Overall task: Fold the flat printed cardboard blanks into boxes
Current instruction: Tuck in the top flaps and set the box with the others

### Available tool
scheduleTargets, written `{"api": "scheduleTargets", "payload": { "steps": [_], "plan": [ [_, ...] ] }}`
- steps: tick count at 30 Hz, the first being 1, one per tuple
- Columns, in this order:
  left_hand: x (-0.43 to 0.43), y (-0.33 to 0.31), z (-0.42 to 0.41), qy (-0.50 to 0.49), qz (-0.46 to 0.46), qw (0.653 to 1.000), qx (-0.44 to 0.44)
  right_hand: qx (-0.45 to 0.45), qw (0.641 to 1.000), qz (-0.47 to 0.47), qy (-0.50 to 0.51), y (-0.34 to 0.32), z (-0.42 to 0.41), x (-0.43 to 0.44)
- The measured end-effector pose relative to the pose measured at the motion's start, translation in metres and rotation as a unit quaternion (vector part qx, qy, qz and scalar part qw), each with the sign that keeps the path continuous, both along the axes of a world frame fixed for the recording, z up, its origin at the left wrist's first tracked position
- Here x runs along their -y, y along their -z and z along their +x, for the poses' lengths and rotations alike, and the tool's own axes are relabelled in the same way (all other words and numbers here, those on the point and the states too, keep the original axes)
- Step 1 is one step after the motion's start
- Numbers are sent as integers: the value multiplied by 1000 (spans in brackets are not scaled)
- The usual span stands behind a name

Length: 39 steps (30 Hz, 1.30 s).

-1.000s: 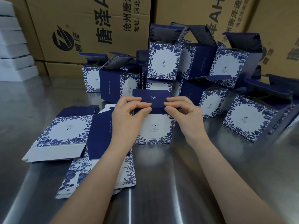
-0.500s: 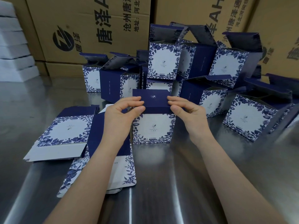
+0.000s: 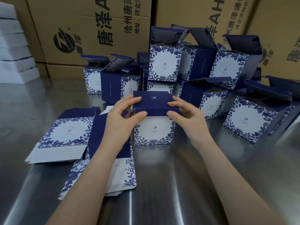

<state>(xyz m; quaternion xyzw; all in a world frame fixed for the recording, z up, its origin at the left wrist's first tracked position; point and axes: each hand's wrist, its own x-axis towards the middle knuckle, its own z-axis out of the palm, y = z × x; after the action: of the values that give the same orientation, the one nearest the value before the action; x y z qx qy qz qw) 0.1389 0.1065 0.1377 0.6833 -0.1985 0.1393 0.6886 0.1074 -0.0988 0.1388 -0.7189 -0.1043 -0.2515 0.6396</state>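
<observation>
- Head view: box point(image 3: 153, 132) is standing upright mid-frame, floral face pointing at camera.
- left hand point(image 3: 120, 120) and right hand point(image 3: 190, 120) are each pinching lid point(image 3: 152, 101) front edge, fingers curled.

Your steel table point(image 3: 162, 184) carries flat blanks point(image 3: 65, 135) at your left, one upright box point(image 3: 154, 130) before you, and folded boxes point(image 3: 211, 104) clustered behind it.

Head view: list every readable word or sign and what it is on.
"唐泽A", cut off: left brown carton.
"沧州唐泽" and "地址:河北", cut off: same carton.
"AH" and "唐泽通", cut off: right brown carton.
Small print on the blue box and the others: too small to read.
</observation>
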Motion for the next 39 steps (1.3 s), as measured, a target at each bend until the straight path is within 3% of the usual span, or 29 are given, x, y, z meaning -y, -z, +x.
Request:
{"api": "scheduleTargets", "payload": {
  "steps": [10, 14, 19, 25, 36, 39],
  "plan": [
    [10, -2, -9, -72, 33, 997, -2, 11, 998, -25, 64, 4, 7, -7],
    [11, -5, -12, -98, -19, 995, 10, 28, 994, -10, 101, 1, 7, -6],
    [13, -5, -16, -125, -47, 991, 12, 129, 975, 37, 175, -32, -1, 3],
    [23, -1, -22, -76, -13, 997, 15, 240, 919, 33, 310, -92, 2, 41],
    [25, 4, -22, -40, 64, 997, -6, 94, 893, -99, 429, -99, 28, 101],
    [27, 7, -22, -29, 89, 996, -6, 61, 870, -147, 466, -100, 32, 106]
  ]
}}
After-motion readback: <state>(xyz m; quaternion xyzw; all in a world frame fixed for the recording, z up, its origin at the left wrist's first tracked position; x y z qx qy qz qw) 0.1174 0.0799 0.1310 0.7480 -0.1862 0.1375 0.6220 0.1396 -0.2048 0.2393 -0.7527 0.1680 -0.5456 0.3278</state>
